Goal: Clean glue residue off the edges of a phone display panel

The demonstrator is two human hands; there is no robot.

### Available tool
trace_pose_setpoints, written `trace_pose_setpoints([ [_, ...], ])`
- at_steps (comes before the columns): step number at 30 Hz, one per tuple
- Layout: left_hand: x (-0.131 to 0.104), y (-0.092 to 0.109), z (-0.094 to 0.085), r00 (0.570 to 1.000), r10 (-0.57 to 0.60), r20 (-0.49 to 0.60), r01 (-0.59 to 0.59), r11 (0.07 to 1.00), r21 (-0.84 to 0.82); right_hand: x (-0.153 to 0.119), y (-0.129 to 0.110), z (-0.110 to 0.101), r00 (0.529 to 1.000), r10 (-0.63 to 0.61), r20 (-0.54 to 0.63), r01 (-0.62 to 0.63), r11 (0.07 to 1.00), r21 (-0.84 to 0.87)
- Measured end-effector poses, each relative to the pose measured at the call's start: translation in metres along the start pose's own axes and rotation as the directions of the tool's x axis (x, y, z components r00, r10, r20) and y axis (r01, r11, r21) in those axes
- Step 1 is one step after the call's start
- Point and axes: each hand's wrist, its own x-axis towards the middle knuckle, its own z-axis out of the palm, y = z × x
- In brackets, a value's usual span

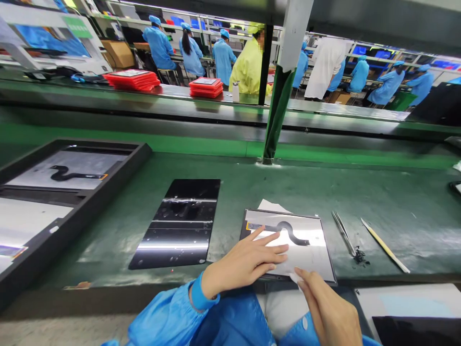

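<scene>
A display panel (pixel 309 257) with a silvery back lies on the green bench in front of me, a dark curved flex cable (pixel 286 227) running across it. My left hand (pixel 248 259) rests flat on this panel with its fingers spread. Near the panel's front edge, my right hand (pixel 329 302) pinches a small white wipe (pixel 296 278) between thumb and fingers. White paper (pixel 273 206) sticks out from under the panel's far edge. To the left lies a glossy black glass panel (pixel 180 223).
Tweezers (pixel 344 233) lie right of the panel, their tips at black scraps (pixel 360 257); a pointed yellow stick (pixel 385 245) lies beyond. A black tray (pixel 135 163) at left holds more panels. A post (pixel 275 110) rises behind. Red stacks (pixel 133 80) and several people occupy the background.
</scene>
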Motion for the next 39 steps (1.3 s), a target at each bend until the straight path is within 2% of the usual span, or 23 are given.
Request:
trace_pose_setpoints([
  [4,0.0,0.004,0.004,1.0,-0.031,0.005,0.03,0.998,0.052,-0.002,-0.003,-0.001,0.992,0.066,0.111,-0.086,0.978,0.189],
  [6,-0.001,0.007,0.009,0.999,-0.051,-0.017,0.052,0.996,0.079,-0.001,-0.007,0.0,0.985,0.101,0.14,-0.128,0.972,0.198],
  [14,-0.002,0.011,0.026,0.983,-0.02,-0.185,0.054,0.983,0.176,0.004,-0.019,-0.001,0.982,0.169,0.089,-0.17,0.985,-0.005],
  [26,-0.003,0.007,0.031,0.974,0.014,-0.225,0.037,0.975,0.218,0.01,-0.033,0.001,0.997,0.072,0.027,-0.059,0.941,-0.333],
  [39,-0.003,0.005,0.032,0.977,0.01,-0.214,0.038,0.975,0.217,0.01,-0.027,0.001,0.99,0.093,0.11,-0.062,0.965,-0.257],
])
